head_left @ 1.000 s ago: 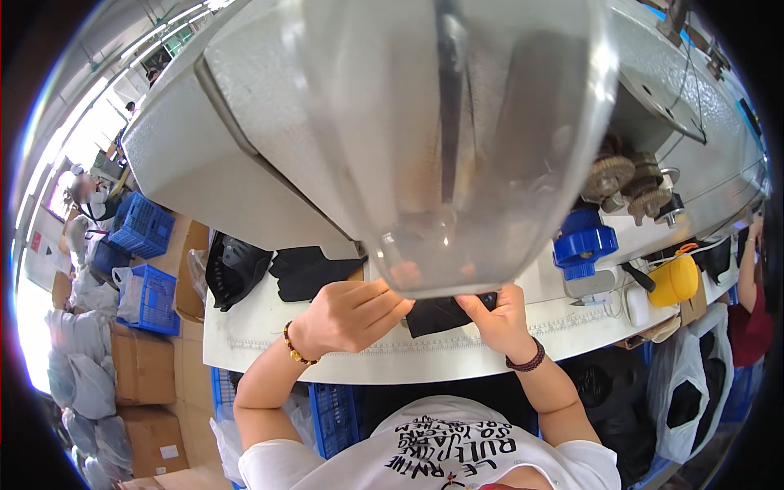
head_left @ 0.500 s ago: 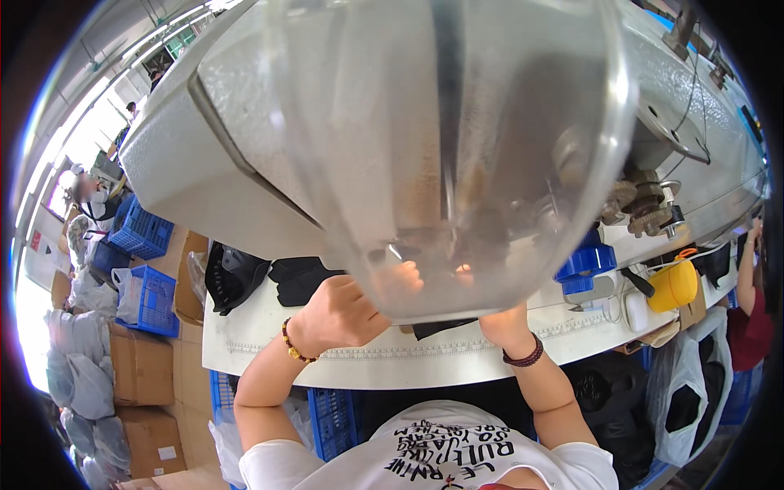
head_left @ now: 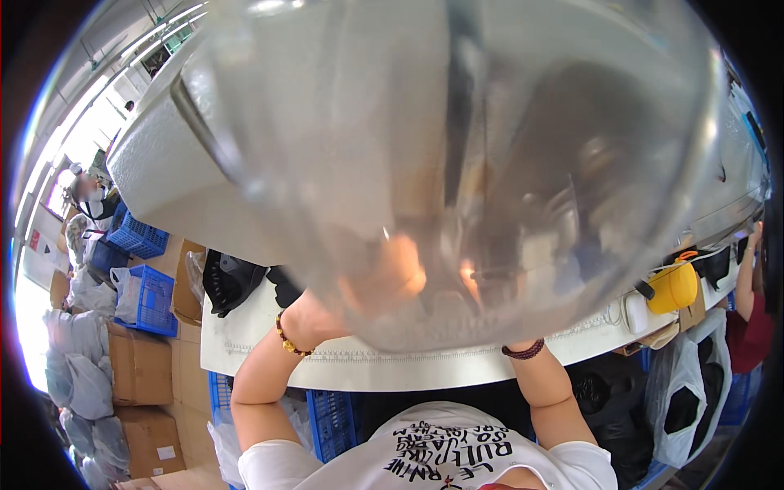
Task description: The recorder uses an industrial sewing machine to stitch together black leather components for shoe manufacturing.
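Writing first. Can see black lettering (head_left: 449, 449) in several rows across front of white T-shirt (head_left: 343, 474). Also a printed measuring scale (head_left: 392, 357) along near edge of white worktop (head_left: 384, 374); figures too small to read. One white label (head_left: 166, 453) on lower floor carton; print illegible at this size.

Counts: two hands, one bracelet per wrist. Left bracelet (head_left: 291, 339) in dark and gold beads, right bracelet (head_left: 523, 351) in dark red. Left hand (head_left: 321, 318) and right hand (head_left: 510, 333) both over near side of worktop, mostly behind large clear cover (head_left: 457, 180). Can't tell whether spread, pressed together or pinching anything; fingers blurred through plastic. Grey machine housing (head_left: 163, 171) visible beside cover and dimly through it.

One flat black piece (head_left: 283, 287) near left hand, toward left end of worktop, partly hidden by cover. One black moulded piece (head_left: 230, 282) just left of it, at left edge. At right end of worktop: one yellow container (head_left: 674, 287), one white container (head_left: 637, 313) just beside it.

Below right part of near edge: one pale plastic bag (head_left: 665, 384) with black contents. Below left part: blue crate walls (head_left: 331, 425); can't tell if one crate or two.

On floor beyond left edge: two blue crates (head_left: 155, 300), two stacked cartons (head_left: 140, 363), one more open carton (head_left: 189, 278) close to worktop. Far right: one co-worker in a red sleeve (head_left: 747, 331).
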A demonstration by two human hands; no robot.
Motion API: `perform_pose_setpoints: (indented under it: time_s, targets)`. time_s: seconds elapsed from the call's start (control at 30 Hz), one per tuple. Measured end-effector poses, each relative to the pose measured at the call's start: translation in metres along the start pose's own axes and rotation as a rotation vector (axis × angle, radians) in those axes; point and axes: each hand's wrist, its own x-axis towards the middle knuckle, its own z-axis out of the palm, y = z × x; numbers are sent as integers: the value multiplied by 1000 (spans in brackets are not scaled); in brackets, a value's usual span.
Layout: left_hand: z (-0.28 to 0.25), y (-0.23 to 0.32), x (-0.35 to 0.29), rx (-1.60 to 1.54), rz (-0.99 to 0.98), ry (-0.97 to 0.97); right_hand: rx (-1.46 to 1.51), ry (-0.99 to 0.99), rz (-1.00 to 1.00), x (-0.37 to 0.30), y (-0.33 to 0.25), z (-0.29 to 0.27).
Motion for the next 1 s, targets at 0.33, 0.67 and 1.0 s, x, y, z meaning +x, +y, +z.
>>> perform_pose_setpoints:
  time_s: [0.33, 0.67, 1.0]
  targets:
    - [3, -13, 1, -89, -72, -11, -39, -1, -108, 4, 12, 1]
    - [12, -13, -3, -102, -193, 75, -17, 91, -158, 23, 2, 0]
    - [6, -2, 12, 60, -117, 146, -62, 216, -189, 28, -31, -11]
